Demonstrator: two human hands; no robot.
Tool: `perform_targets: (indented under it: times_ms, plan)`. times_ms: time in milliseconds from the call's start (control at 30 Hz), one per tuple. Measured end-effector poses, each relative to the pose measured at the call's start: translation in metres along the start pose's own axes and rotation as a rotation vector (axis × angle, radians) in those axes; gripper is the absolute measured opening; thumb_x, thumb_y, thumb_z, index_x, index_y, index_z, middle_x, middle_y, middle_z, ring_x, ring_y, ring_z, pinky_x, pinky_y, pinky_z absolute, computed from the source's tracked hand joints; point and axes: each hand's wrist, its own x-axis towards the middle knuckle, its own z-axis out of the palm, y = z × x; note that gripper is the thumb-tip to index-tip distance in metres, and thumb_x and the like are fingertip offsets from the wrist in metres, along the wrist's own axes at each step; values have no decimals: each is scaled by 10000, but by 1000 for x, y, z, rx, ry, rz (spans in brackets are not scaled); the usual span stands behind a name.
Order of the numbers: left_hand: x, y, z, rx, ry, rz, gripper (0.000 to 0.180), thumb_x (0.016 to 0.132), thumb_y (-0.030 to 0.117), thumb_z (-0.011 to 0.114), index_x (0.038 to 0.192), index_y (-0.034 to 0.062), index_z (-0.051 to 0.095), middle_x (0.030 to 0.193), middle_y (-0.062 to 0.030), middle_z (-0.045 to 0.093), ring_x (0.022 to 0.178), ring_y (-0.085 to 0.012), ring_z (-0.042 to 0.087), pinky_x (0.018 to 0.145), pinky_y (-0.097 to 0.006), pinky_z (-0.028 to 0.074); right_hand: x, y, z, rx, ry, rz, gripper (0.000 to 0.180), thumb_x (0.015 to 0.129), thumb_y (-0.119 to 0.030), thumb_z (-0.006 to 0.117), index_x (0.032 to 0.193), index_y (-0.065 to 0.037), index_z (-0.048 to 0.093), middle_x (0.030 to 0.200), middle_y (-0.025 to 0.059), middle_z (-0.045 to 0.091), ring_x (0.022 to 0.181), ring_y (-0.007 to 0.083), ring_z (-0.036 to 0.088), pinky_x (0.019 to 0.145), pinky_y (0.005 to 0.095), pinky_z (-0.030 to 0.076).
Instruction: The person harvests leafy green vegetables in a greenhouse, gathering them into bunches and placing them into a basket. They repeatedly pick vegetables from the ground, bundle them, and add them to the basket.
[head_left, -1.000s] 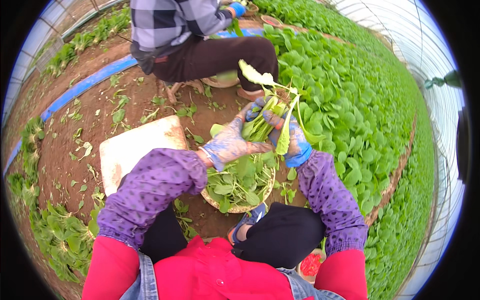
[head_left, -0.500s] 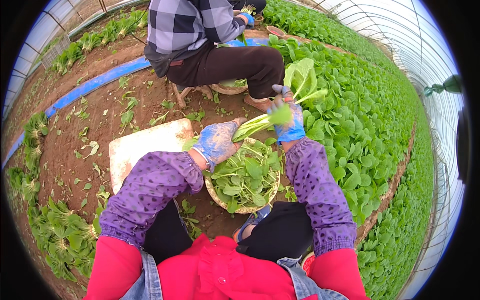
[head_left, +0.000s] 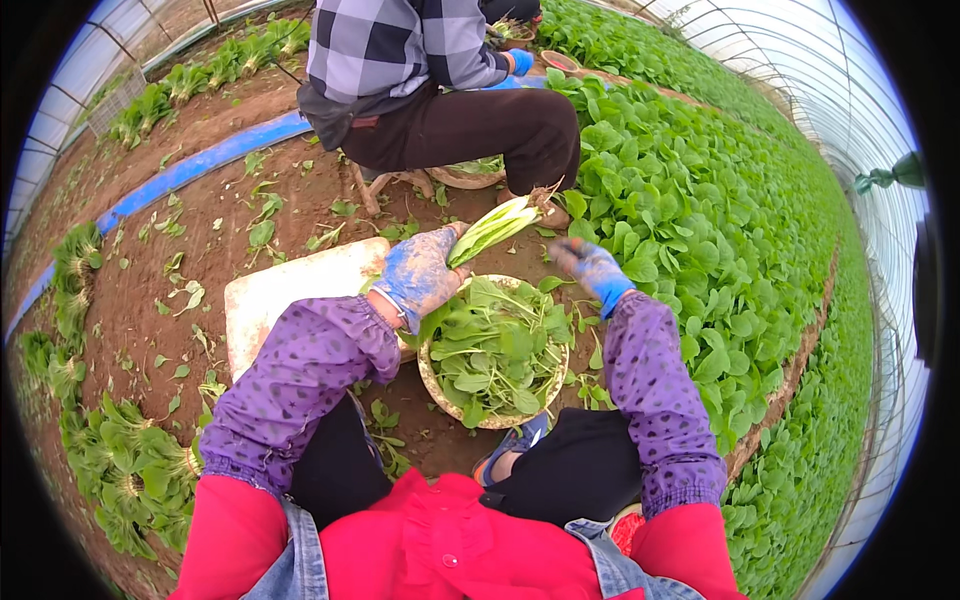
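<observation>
My left hand point(head_left: 420, 272), in a blue-stained glove, grips a bunch of pale-stemmed leafy greens point(head_left: 492, 228) by the leaves, roots pointing up and right. My right hand point(head_left: 590, 268), also gloved in blue, hovers apart from the bunch with fingers spread, holding nothing, near the edge of the green crop bed. Below both hands sits a round woven basket point(head_left: 436, 383) filled with cut greens. Purple dotted sleeves cover both my forearms.
Another person in a checked jacket and dark trousers point(head_left: 440, 90) squats just beyond, over a second basket point(head_left: 468, 178). A white board point(head_left: 285, 295) lies on the soil at left. A blue hose point(head_left: 190, 170) runs across. The dense crop bed point(head_left: 720, 230) fills the right; pulled plants point(head_left: 120, 470) lie lower left.
My right hand has let go of the bunch and moved off to the right. The left hand now holds the greens alone, lower and nearer the basket.
</observation>
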Motion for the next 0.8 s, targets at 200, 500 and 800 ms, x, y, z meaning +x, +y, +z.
perform_targets:
  times_ms: [200,500,800]
  plan:
    - [3,7,7,17,-55,-5,511,759,251,647,1197,28,509,1018,-191,610,928,-332,589,803,-390,464,-4,-29,12,622,4,-306,286,875,-235,596,1080,-39,559,980,90,619,803,118,579,691,256,477]
    - [13,14,7,-924,-386,-316,434,807,135,657,1196,18,502,1024,-60,610,860,-118,586,755,-248,488,0,-25,-16,672,261,-368,182,883,-159,583,980,-7,606,813,32,615,656,80,531,587,211,444]
    - [11,12,15,-761,-443,-327,464,795,203,677,1172,4,494,962,-69,631,857,-113,574,767,-263,463,5,-21,12,737,-30,-284,308,893,-257,577,1102,-32,554,910,65,623,762,99,575,644,206,446]
